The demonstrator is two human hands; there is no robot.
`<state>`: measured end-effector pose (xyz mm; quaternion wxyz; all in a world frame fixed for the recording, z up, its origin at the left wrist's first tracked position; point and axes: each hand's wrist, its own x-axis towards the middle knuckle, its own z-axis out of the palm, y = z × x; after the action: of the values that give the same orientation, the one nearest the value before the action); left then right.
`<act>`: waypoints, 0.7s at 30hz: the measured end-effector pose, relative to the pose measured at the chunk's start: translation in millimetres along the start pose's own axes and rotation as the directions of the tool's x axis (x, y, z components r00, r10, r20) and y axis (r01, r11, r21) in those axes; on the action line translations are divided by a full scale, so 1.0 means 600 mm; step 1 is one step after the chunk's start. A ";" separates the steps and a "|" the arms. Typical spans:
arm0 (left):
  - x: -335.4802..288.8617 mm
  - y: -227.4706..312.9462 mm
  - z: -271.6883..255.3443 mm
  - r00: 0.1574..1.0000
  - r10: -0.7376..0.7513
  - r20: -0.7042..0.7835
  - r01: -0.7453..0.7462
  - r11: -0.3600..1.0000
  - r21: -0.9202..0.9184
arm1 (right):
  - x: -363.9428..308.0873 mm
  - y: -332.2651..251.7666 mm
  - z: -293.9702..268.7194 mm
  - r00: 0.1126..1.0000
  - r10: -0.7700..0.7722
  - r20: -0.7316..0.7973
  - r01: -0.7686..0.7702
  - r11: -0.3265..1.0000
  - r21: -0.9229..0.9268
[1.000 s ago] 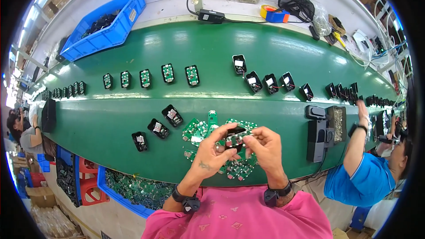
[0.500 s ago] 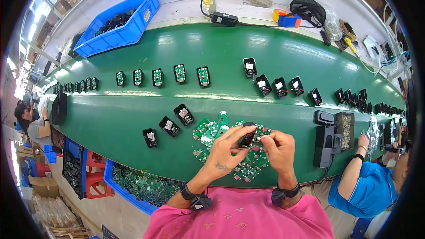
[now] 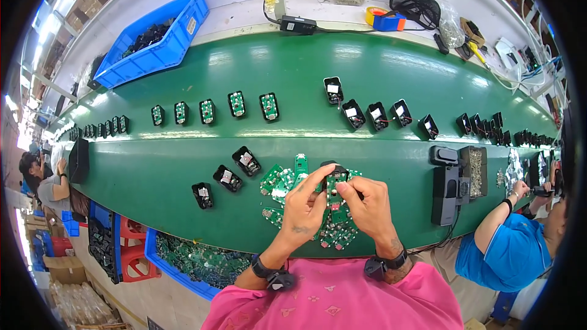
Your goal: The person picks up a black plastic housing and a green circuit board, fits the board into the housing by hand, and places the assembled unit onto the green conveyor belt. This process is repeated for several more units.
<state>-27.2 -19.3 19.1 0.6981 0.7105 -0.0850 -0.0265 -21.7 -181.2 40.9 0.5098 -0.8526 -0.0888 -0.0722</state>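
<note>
I am working at a long green tabletop (image 3: pixel 147 165) that is shining in patches under the lights, with a loose heap of circuit boards (image 3: pixel 280 190) lying right in front of me. Far beyond that heap a pale shelf (image 3: pixel 238 21) is running along the back, carrying a black adapter (image 3: pixel 298 25) and a roll of tape (image 3: pixel 373 16). Beyond the heap and well to its left, a blue bin (image 3: pixel 147 64) of dark parts is sitting askew; just left of the heap three open black casings (image 3: pixel 227 178) are lying in a slanting line. Farther off to its left a row of board-filled casings (image 3: pixel 206 111) is stretching away, and beyond it to the right more open casings (image 3: pixel 376 117) are standing, some trailing wires. Below the heap, to the left, a blue crate (image 3: pixel 177 278) full of boards is standing lower than the tabletop; well to the heap's right a person in a blue shirt (image 3: pixel 504 250) is sitting. Over the heap, my left hand (image 3: pixel 304 211) is clamping a small black casing (image 3: pixel 342 170) by its side, and my right hand (image 3: pixel 367 205) is gripping with its thumb on the face of a green circuit board (image 3: pixel 333 194), the fingers curling behind. The board is lying lengthwise over the casing, showing pale and dark components and a pinkish-red piece at its near end; whether it is sitting fully inside, I cannot tell.
</note>
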 end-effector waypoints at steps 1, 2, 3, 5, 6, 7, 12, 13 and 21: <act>-0.001 -0.001 -0.007 1.000 -0.001 0.002 0.001 1.000 0.000 | 0.001 0.001 0.002 1.000 0.011 -0.010 -0.011 1.000 -0.014; -0.001 0.002 -0.013 0.998 -0.024 0.055 0.033 0.987 -0.160 | 0.001 0.001 0.004 1.000 0.013 -0.011 -0.013 1.000 -0.014; -0.003 0.003 -0.016 0.994 -0.039 0.105 0.071 0.947 -0.313 | 0.000 0.002 0.007 1.000 0.011 0.000 -0.011 0.999 -0.048; -0.004 -0.007 -0.006 0.998 -0.044 0.053 0.057 0.954 -0.294 | -0.002 0.006 0.017 1.000 0.009 0.016 -0.007 0.997 -0.079; -0.001 -0.003 -0.001 0.995 -0.099 0.011 0.097 0.948 -0.301 | -0.006 0.007 0.019 0.999 0.038 -0.009 -0.039 0.993 -0.109; 0.001 0.000 0.002 0.988 -0.154 -0.030 0.137 0.941 -0.311 | -0.008 0.007 0.020 0.997 0.067 -0.035 -0.071 0.988 -0.137; 0.000 -0.019 0.018 0.989 -0.107 -0.098 0.083 0.972 -0.221 | -0.001 0.002 0.036 0.994 0.105 0.034 -0.109 0.983 0.146; 0.001 -0.019 0.019 0.987 -0.122 -0.108 0.094 0.968 -0.234 | -0.001 0.008 0.038 0.996 0.060 0.060 -0.070 0.982 0.174; 0.023 -0.045 0.018 0.980 -0.046 -0.192 0.023 0.993 -0.119 | 0.015 0.031 0.060 0.992 0.114 0.055 -0.121 0.980 0.160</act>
<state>-13.0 -32.1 -7.2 0.7425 0.6694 -0.0022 0.0259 -7.5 -157.3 10.1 0.5790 -0.8133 -0.0555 -0.0151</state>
